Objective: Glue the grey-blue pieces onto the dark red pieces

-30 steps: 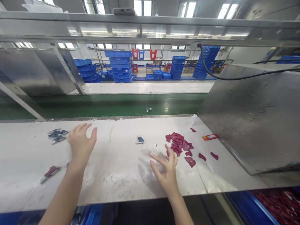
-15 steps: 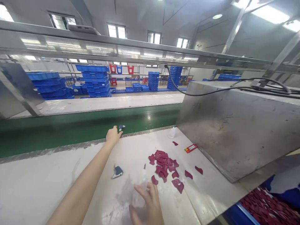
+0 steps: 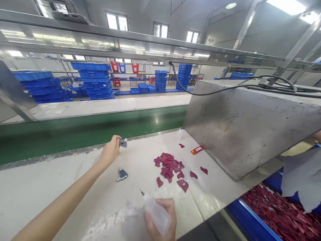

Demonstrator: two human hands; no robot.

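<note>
My left hand (image 3: 111,151) pinches a small dark blue and white piece (image 3: 123,143) by its edge, just above the far side of the white worktop. In my right hand (image 3: 165,217) lies a translucent squeeze bottle (image 3: 157,214) with a thin metal needle tip, tilted up to the left. Another dark blue and white piece (image 3: 122,174) rests on the worktop between my hands. Beyond the bottle, several flat dark red cut pieces (image 3: 168,165) form a loose pile, with a few scattered to its right.
A green conveyor belt (image 3: 75,134) runs along the worktop's far edge. To the right stands a large metal box (image 3: 245,124) with a black cable (image 3: 213,92). Near it are a small red packet (image 3: 197,150) and a whitish translucent object (image 3: 179,135). A blue bin (image 3: 255,221) of red pieces sits lower right.
My left hand has picked up the blue and white piece from the belt and drawn it back over the worktop. My right hand has closed around the squeeze bottle and tilted it.
</note>
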